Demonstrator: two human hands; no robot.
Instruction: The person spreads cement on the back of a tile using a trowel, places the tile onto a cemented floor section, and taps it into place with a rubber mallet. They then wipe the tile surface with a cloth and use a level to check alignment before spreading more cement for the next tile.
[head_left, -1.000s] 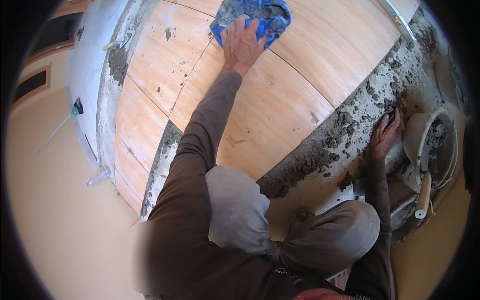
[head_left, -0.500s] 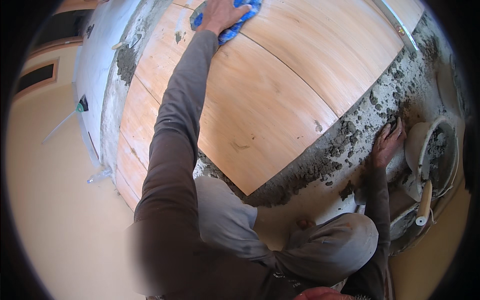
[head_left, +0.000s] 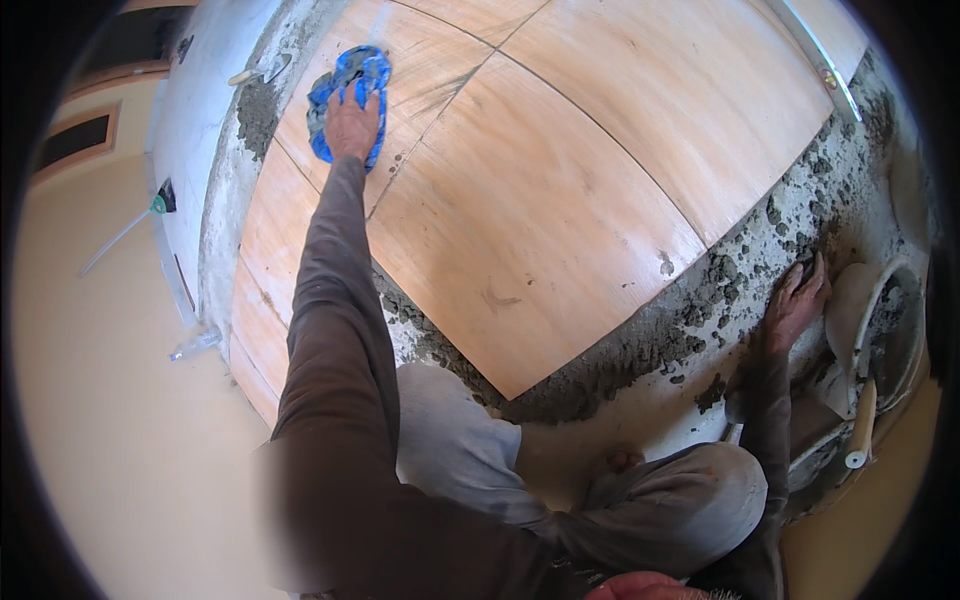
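Note:
My left hand (head_left: pixel 353 125) presses a crumpled, grey-smeared blue cloth (head_left: pixel 369 66) flat against the wood-patterned tiles (head_left: pixel 540 210), its fingers curled over the cloth. Dark smears show on the tile surface beside it, around the joint lines. Over at the right, my right hand (head_left: pixel 797 310) leans on the mortar-strewn floor next to a bucket, with nothing visible in it and its fingers stretched out. Crumbly grey mortar (head_left: pixel 640 345) runs along the tiles' near right edge.
A bucket (head_left: pixel 845 310) with mortar and a tool with a pale wooden handle (head_left: pixel 862 425) stand at the right. A metal level (head_left: pixel 820 65) lies at the top right. A trowel (head_left: pixel 262 73), a green-headed tool (head_left: pixel 160 204) and a plastic bottle (head_left: pixel 197 343) are at the left.
My left hand has slid the blue cloth left and nearer across the tiles, uncovering the smeared joints. My right hand stays on the floor, while the whole view has shifted slightly.

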